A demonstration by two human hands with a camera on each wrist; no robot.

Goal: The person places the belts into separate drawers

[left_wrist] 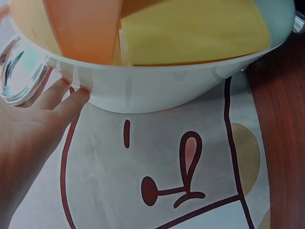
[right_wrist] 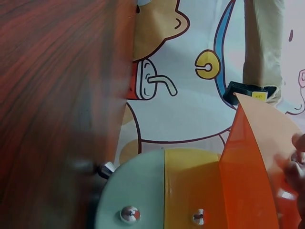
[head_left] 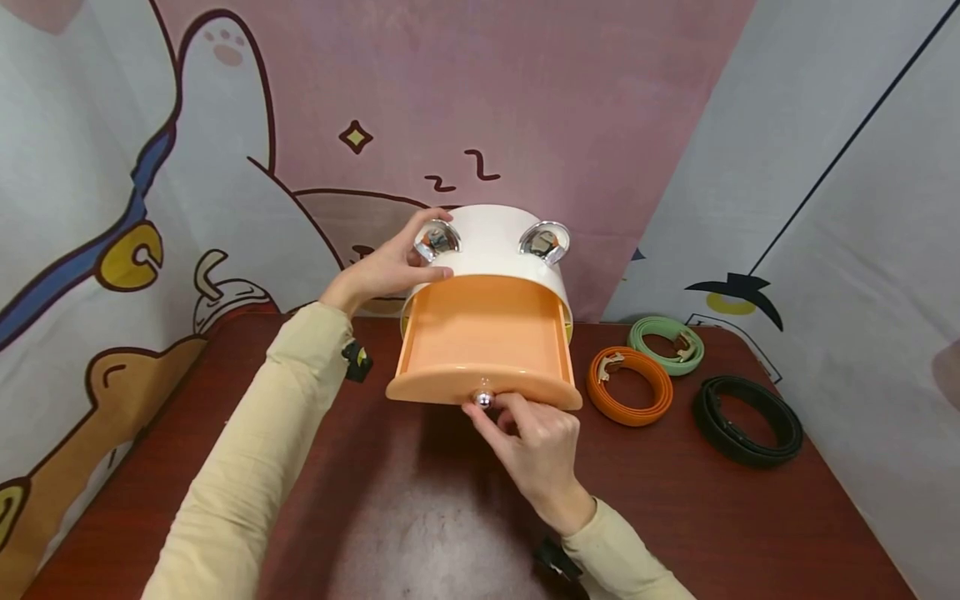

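A white rounded drawer cabinet [head_left: 491, 242] with silver ear-shaped pieces stands on the table, its orange drawer [head_left: 487, 325] pulled out toward me. My left hand [head_left: 390, 262] holds the cabinet's upper left, thumb on the front edge and a finger bent around the left silver piece [head_left: 437, 240]. In the left wrist view, fingertips touch the white shell [left_wrist: 143, 86]. My right hand [head_left: 536, 450] pinches the drawer's round silver knob [head_left: 483, 399]. Below the orange drawer, the right wrist view shows a yellow drawer [right_wrist: 188, 183] and a green drawer [right_wrist: 143, 186], both pushed in.
Right of the cabinet lie a coiled orange belt [head_left: 652, 408], a green belt [head_left: 696, 358] and a black belt [head_left: 787, 433] on the dark red wooden table [head_left: 675, 517]. A cartoon-printed cloth [head_left: 600, 100] hangs behind and at the sides.
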